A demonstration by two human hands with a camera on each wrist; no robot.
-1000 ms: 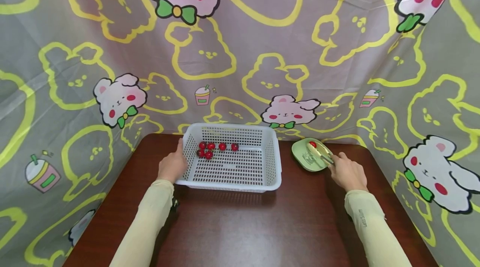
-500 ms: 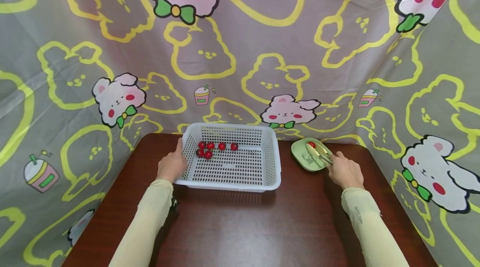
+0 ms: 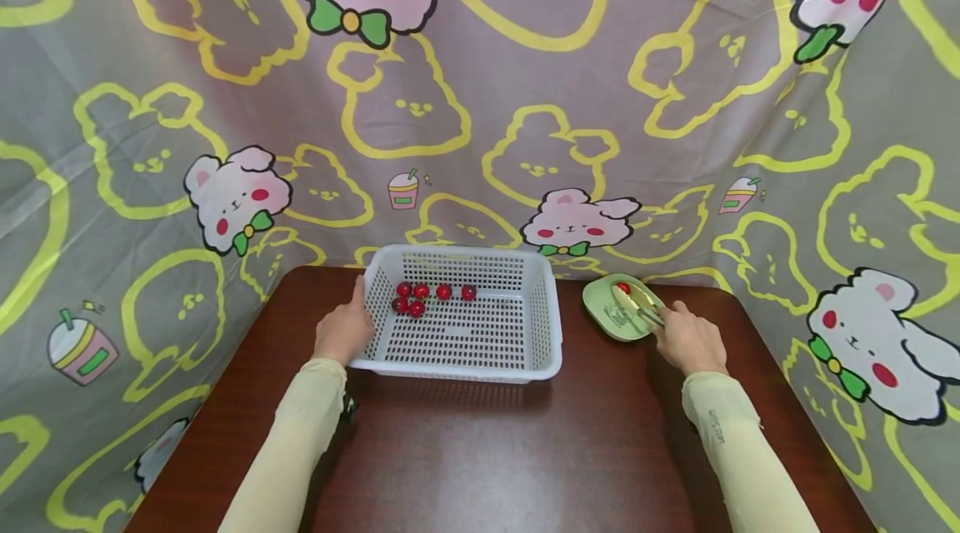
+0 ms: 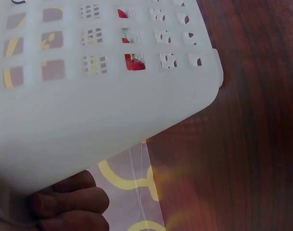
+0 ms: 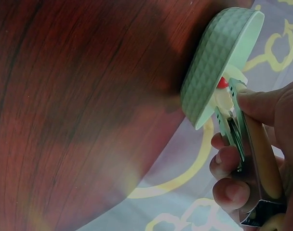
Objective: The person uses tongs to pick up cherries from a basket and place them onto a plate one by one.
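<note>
In the head view my left hand (image 3: pixel 345 331) grips the left end of a white plastic basket (image 3: pixel 456 373). The left wrist view shows fingers (image 4: pixel 84 199) curled against the basket wall (image 4: pixel 103 110). Several red cherries (image 3: pixel 416 309) lie in the basket's left and back part. My right hand (image 3: pixel 692 340) holds tongs (image 3: pixel 654 316) with pale tips, thumb on one arm and fingers round the other. The tips reach into a green dish (image 3: pixel 600 312), at a red cherry (image 3: pixel 623 288). Whether they pinch this cherry (image 5: pixel 223 83), I cannot tell.
Everything stands on a dark brown wooden table (image 3: pixel 480 450). A grey cloth (image 3: pixel 450 175) with yellow outlines and rabbit prints hangs behind and on both sides, close to the table's edges. The green dish is to the right of the basket, near the back edge.
My right hand with the tongs has shifted slightly left, its tips still in the green dish. The left hand, the basket and its cherries stay in place.
</note>
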